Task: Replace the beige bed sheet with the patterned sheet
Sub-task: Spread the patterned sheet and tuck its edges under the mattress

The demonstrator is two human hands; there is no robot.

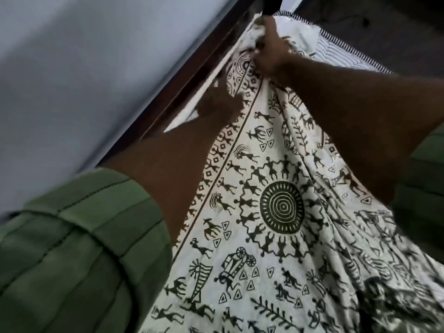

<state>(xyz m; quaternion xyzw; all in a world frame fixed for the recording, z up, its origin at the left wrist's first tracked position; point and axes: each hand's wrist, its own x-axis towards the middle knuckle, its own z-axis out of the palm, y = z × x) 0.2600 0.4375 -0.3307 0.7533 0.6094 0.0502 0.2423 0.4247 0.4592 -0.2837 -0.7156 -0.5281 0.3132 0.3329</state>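
A pale grey-blue wall (72,68) is filling the upper left of the head view, meeting a dark wooden bed frame (192,75) that is running diagonally toward the top edge. Spread over the bed and taking up most of the lower right is the patterned sheet (276,212), a cream cotton-looking cloth printed in black with stick-like dancing figures, small triangles, leafy sprigs, a cart and one large ring of concentric circles; a narrow border band of diamonds is running along its left edge. The cloth is rising in soft folds toward the far corner, where a striped mattress (341,51) with a quilted, ribbed surface is showing beyond it. Two hands are in view. The right hand (271,49) is gripping a bunched corner of the sheet at that far corner, fingers curled into the white cloth. The left hand (221,102) is lying at the sheet's border beside the frame, dark and blurred, so how its fingers are set cannot be told. Two green ribbed sleeves (79,236) are cut off at the edges. The beige sheet is not discernible.
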